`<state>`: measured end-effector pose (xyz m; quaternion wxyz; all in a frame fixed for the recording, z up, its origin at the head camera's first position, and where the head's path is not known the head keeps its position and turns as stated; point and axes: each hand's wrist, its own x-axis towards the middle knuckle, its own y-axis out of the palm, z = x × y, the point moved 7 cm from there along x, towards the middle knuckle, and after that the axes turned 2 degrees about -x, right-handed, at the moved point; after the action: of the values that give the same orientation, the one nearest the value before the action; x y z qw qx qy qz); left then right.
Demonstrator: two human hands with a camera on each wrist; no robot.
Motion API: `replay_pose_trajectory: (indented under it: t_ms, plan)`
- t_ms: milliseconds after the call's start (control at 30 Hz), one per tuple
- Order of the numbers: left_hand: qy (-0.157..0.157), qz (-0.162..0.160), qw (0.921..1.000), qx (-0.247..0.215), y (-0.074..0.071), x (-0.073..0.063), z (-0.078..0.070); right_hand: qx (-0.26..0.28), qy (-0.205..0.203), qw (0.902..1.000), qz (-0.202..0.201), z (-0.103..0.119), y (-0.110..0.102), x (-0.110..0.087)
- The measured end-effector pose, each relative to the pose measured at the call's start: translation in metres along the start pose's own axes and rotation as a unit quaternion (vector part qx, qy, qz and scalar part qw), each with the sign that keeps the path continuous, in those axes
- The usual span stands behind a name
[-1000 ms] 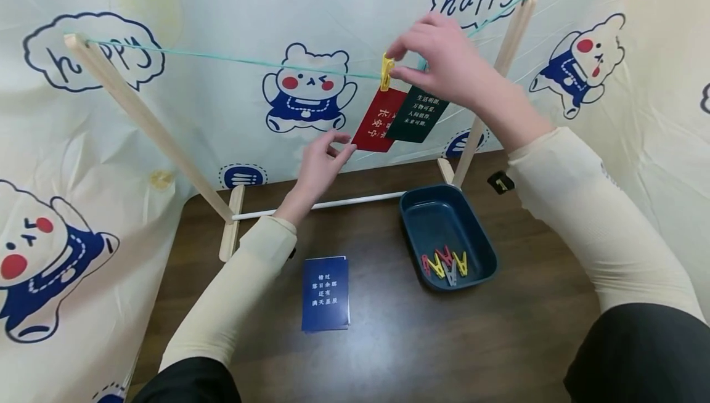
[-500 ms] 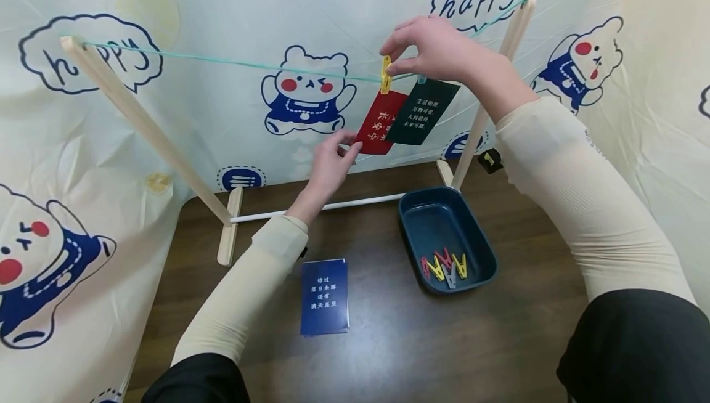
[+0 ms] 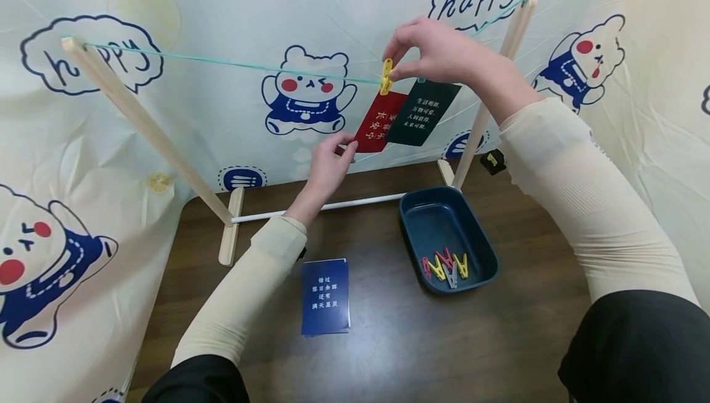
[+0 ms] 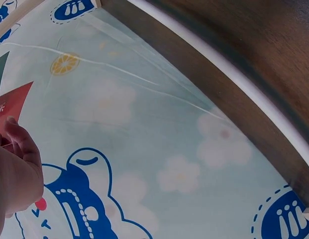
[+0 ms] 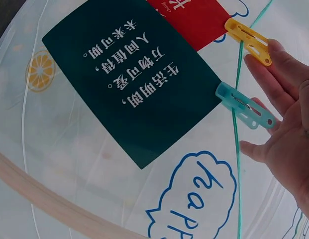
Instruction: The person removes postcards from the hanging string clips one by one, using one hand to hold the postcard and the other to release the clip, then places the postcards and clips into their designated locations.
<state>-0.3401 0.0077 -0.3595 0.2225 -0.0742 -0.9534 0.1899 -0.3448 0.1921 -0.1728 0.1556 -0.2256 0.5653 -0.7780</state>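
My right hand (image 3: 435, 52) pinches the handle end of a yellow clothespin (image 3: 386, 76) at the teal string (image 3: 238, 64). The clothespin's other end sits on the top corner of a red card (image 3: 379, 122) with white characters. My left hand (image 3: 328, 166) pinches that card's lower left corner; in the left wrist view its thumb lies on the red card (image 4: 12, 107). Beside it a dark green card (image 3: 423, 113), overlapping the red one, hangs from a teal clothespin (image 5: 244, 105), clear in the right wrist view but mostly hidden by my right hand in the head view.
Two wooden posts, left (image 3: 150, 132) and right (image 3: 516, 33), carry the string, with a white rod (image 3: 360, 201) low between them. A dark blue tray (image 3: 438, 218) holds several clothespins (image 3: 449, 267). A stack of blue cards (image 3: 325, 298) lies on the brown table (image 3: 399, 354).
My left hand has shifted slightly right, its fingers closing more over the red card's corner. My right hand stays on the yellow clothespin, its wrist shifted a little, so more of the green card shows.
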Motion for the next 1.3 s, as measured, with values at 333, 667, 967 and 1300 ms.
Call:
replay_pose_trajectory:
  t_ms: [333, 667, 967, 1300]
  plan:
    - [-0.008, 0.001, 1.0000, -0.001, -0.003, 0.000, 0.000, 0.000, -0.013, 0.9999, -0.010, 0.002, 0.001, -0.002]
    - [-0.011, 0.007, 0.9999, -0.001, -0.009, -0.004, -0.004, -0.014, -0.031, 0.9974, -0.063, 0.008, -0.007, -0.009]
    - [-0.015, 0.012, 0.9998, 0.000, -0.011, -0.008, -0.002, -0.019, -0.039, 0.9946, -0.095, 0.013, -0.013, -0.012]
    - [-0.015, 0.015, 0.9997, 0.007, -0.014, -0.010, 0.003, -0.025, -0.033, 0.9926, -0.114, 0.018, -0.020, -0.013]
